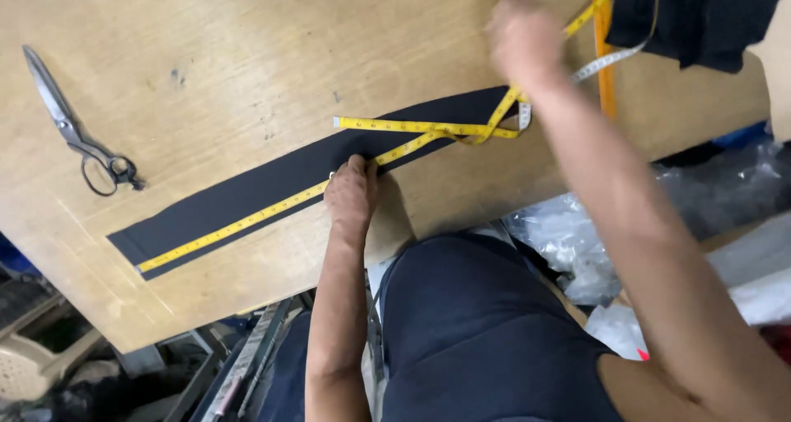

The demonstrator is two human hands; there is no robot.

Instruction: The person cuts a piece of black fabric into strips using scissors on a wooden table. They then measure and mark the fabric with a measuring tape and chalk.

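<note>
2 hands worked: left hand (353, 189) pinned the yellow tape measure (247, 222) on the dark fabric strip (247, 193); right hand (526, 43), blurred, gripped its far end; measuring seemed half done.

Scissors (78, 133) on wooden table (231, 51), far left; dark cloth heap (700, 14) top right.

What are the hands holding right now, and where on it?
Left hand pins the yellow tape measure mid-length onto the dark fabric strip. The blurred right hand seems to grip its looped part.
</note>
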